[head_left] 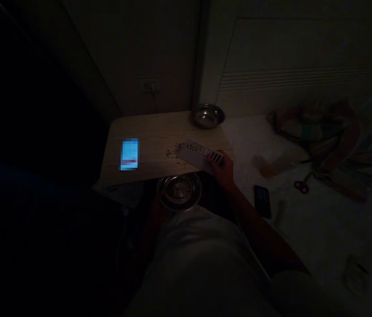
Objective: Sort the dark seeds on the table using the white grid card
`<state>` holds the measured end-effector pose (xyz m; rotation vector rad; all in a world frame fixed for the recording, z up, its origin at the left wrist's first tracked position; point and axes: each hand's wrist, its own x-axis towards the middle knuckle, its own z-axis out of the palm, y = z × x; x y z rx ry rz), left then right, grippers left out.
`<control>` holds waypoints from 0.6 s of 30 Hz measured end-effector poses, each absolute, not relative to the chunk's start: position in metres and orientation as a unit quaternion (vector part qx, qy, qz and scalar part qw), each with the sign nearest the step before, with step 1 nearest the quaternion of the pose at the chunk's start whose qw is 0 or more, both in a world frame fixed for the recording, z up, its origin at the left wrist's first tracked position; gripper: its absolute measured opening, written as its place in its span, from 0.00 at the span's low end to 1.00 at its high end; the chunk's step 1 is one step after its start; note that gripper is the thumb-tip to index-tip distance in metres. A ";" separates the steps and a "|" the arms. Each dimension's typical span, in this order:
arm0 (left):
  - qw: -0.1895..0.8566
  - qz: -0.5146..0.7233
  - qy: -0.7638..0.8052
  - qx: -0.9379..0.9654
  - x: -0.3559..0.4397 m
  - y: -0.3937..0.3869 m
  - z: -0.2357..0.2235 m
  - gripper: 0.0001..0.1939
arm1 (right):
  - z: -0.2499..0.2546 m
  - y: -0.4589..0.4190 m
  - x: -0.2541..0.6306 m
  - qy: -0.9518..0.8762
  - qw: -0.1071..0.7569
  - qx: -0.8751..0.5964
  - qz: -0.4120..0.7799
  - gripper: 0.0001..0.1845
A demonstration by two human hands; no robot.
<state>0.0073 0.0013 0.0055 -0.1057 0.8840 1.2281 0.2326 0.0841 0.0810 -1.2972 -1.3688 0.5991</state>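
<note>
My right hand (223,171) is closed on the near end of a pale, flat piece with a row of slots (191,156), perhaps plastic. That slotted piece rests on or just above the wooden tabletop (155,127), tilted across its front right part. Small dark bits like seeds (173,152) lie scattered beside its left end. Below the table's front edge, my left hand (160,206) grips the left rim of a shiny metal bowl (197,193). Dark bits also show inside this bowl. Dim light hides most of my left fingers.
Another metal bowl (209,116) stands at the table's back right corner. A lit, blurred screen (129,154) lies on the left. On the white bedding to the right are a dark phone (262,201), red-handled scissors (302,186) and a crumpled patterned cloth (324,127). A wall socket (148,84) holds a plug.
</note>
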 end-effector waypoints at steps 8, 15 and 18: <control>0.730 0.544 0.412 -0.039 0.010 0.002 0.012 0.16 | 0.085 0.079 0.253 -0.552 0.562 -0.565 0.246 0.10; 0.719 0.546 0.429 -0.045 0.007 -0.002 0.006 0.16 | 0.084 0.077 0.259 -0.563 0.550 -0.557 0.265 0.10; 0.723 0.541 0.426 -0.048 0.007 -0.001 0.003 0.16 | 0.084 0.078 0.258 -0.566 0.548 -0.555 0.268 0.10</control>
